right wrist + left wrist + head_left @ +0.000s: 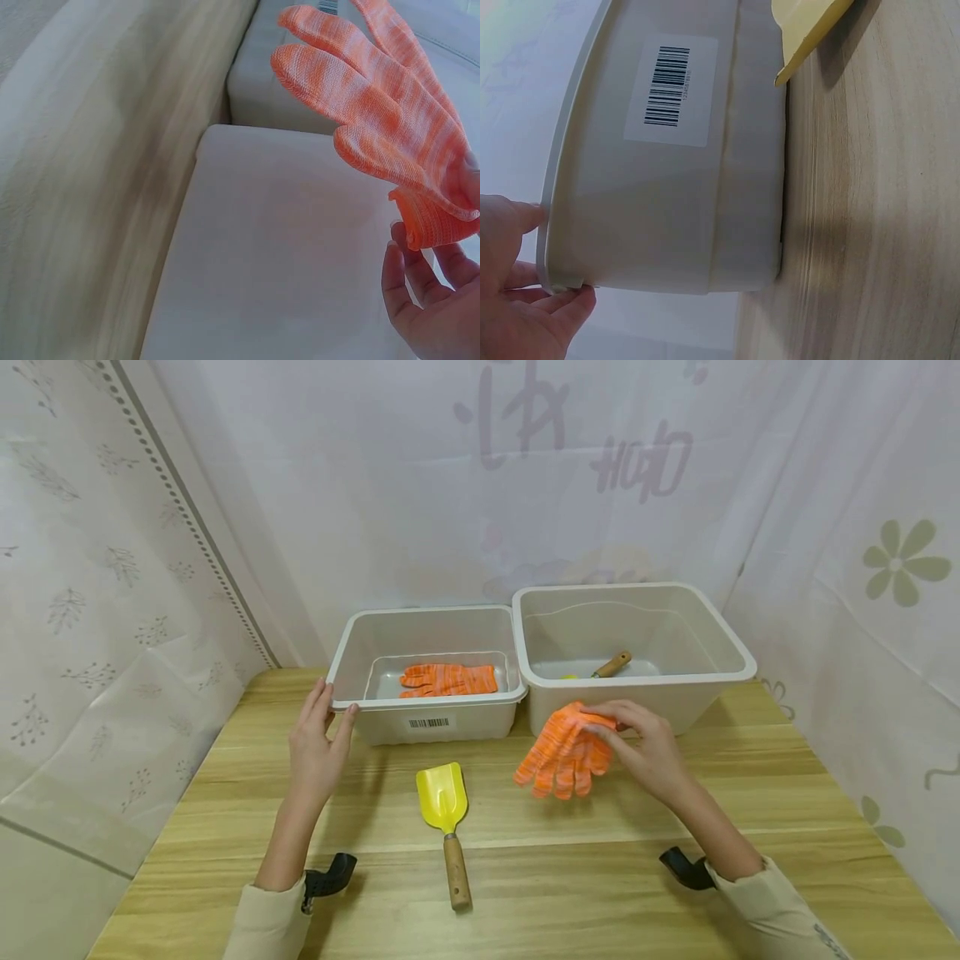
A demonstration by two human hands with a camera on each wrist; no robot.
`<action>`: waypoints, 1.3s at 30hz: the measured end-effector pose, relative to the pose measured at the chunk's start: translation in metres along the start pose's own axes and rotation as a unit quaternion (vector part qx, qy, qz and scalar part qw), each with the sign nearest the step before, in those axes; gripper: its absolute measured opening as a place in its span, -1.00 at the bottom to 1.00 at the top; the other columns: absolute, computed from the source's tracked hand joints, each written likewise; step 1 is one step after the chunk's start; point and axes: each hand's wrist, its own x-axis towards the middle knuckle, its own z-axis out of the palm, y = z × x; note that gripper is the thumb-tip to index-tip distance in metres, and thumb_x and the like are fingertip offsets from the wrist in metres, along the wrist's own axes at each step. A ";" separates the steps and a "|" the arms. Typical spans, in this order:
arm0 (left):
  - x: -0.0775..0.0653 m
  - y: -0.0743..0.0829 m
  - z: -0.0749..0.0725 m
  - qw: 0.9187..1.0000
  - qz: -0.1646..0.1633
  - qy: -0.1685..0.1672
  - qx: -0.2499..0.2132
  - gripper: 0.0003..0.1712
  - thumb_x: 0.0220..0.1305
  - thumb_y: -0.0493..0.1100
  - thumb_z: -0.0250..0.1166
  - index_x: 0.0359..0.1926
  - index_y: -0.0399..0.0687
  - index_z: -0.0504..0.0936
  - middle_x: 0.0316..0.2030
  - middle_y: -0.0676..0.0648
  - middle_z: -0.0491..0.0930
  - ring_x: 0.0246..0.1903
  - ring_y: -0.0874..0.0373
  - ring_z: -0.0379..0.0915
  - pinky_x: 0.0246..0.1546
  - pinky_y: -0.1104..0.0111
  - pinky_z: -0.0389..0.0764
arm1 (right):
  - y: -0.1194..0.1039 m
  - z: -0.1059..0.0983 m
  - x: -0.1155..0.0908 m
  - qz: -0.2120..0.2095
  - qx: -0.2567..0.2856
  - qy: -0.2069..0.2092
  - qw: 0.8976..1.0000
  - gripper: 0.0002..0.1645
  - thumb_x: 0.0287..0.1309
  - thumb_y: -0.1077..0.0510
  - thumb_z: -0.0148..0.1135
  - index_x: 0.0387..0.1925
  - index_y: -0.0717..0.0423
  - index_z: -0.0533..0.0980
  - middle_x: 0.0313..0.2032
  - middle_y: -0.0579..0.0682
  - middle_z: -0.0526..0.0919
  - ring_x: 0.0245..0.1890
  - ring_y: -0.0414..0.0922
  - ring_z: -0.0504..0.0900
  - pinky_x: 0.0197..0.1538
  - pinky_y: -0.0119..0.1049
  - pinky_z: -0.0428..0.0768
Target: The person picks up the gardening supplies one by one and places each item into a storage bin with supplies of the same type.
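Observation:
My right hand (641, 747) pinches an orange knitted glove (562, 756) by its cuff, and the glove's fingers hang down over the table in front of the bins. In the right wrist view the folded cuff (427, 221) lies between thumb and fingers. My left hand (315, 756) holds the front left corner of the smaller white bin (386, 727), thumb and fingers at its rim (555, 172). Inside that bin lies another orange glove (453, 679). A yellow hand shovel (442, 797) with a wooden handle rests on the table between my forearms.
A larger white bin (637, 697) stands against the smaller one on the right. In it a wooden handle (613, 664) and a bit of yellow show. The wooden table (570, 893) ends at a printed curtain (375, 485) behind the bins.

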 end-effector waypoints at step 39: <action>0.000 0.003 -0.001 1.000 -0.002 0.003 0.005 -0.35 0.53 -0.27 0.27 0.48 -0.55 0.32 0.56 -0.47 0.21 0.51 -0.42 0.27 0.40 0.00 0.43 | -0.024 0.005 0.032 -0.026 0.013 -0.007 1.000 -0.64 0.17 0.39 0.48 -0.01 0.10 0.78 -0.06 0.06 0.85 -0.11 -0.33 0.69 -0.08 -0.63 0.60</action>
